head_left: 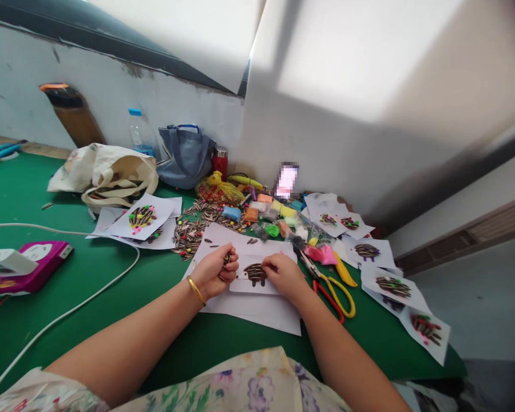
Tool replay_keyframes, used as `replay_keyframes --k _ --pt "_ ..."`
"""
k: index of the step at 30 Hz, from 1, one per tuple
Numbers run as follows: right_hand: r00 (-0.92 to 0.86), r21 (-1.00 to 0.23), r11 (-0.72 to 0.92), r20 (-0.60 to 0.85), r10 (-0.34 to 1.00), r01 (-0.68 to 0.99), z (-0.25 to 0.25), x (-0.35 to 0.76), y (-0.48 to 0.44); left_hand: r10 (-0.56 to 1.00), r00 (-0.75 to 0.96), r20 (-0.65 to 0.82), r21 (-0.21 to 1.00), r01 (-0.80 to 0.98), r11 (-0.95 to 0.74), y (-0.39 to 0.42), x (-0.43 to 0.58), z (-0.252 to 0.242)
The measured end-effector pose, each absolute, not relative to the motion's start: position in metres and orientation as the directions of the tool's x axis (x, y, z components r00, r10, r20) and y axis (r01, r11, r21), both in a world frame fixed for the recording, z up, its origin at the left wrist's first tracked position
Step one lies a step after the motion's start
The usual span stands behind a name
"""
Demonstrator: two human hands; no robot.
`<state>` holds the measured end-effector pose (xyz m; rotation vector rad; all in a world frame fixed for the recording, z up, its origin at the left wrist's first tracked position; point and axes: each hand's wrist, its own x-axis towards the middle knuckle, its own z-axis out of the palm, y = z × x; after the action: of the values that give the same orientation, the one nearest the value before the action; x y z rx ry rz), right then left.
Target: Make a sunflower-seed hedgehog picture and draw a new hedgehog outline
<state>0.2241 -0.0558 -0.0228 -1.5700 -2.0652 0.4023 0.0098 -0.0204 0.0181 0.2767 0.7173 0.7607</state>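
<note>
Head view: left hand (217, 268) clenches seeds (226, 260) — right hand (283, 273) fingers press paper (251, 280), scissors (332, 286) beside.

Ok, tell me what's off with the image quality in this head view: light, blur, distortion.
Head view: a bright sunlit patch washes out the upper wall beside soft diagonal shadow; a pixelated block hides something by the wall; wide-angle tilt skews the green table; the left hand and right hand look fairly sharp.
</note>
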Motion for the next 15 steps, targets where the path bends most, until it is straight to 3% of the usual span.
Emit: replay_keyframes --k 15 --pt "-0.256 -0.371 0.319 0.209 0.944 0.872 -0.0208 0.2201 -0.0534 0.708 0.510 -0.489 0.465 -0.534 0.706 -0.0212 0.0099 0.0192"
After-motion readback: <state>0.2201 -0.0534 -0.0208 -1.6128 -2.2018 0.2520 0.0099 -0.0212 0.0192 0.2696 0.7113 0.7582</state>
